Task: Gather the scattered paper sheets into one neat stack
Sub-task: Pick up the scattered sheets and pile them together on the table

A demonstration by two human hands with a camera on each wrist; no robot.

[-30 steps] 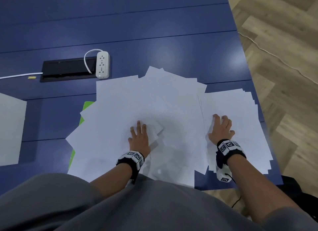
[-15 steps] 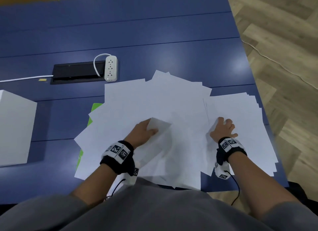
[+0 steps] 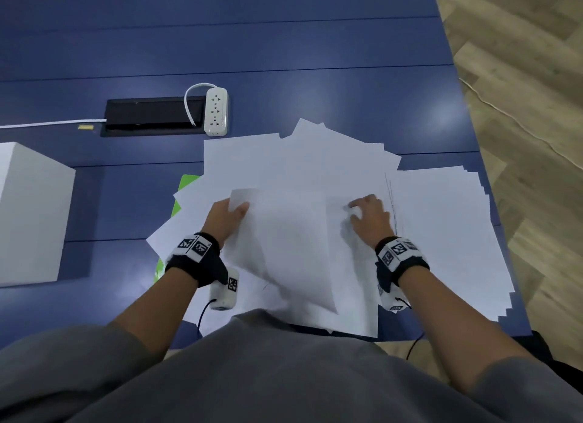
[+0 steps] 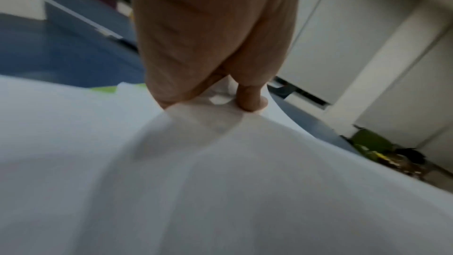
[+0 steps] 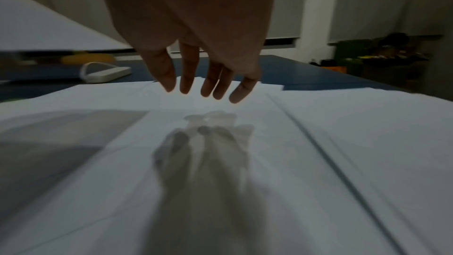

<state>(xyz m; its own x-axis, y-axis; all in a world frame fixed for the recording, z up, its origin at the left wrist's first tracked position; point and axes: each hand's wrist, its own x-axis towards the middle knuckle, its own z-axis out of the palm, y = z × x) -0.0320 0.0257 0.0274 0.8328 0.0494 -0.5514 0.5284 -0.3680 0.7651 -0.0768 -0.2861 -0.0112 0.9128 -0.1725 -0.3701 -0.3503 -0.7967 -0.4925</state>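
left hand (image 3: 225,219) pinches lifted sheet (image 3: 290,242) | right hand (image 3: 370,219) spread, empty, above papers (image 3: 441,220)

Right hand (image 5: 196,46) hovers, fingers (image 5: 166,77) loose, above white sheets (image 5: 245,162).

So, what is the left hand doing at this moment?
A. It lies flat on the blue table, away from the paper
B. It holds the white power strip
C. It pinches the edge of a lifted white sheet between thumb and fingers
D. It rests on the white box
C: the left hand has its thumb on top of a raised sheet and its fingers below; the left wrist view shows the same pinch.
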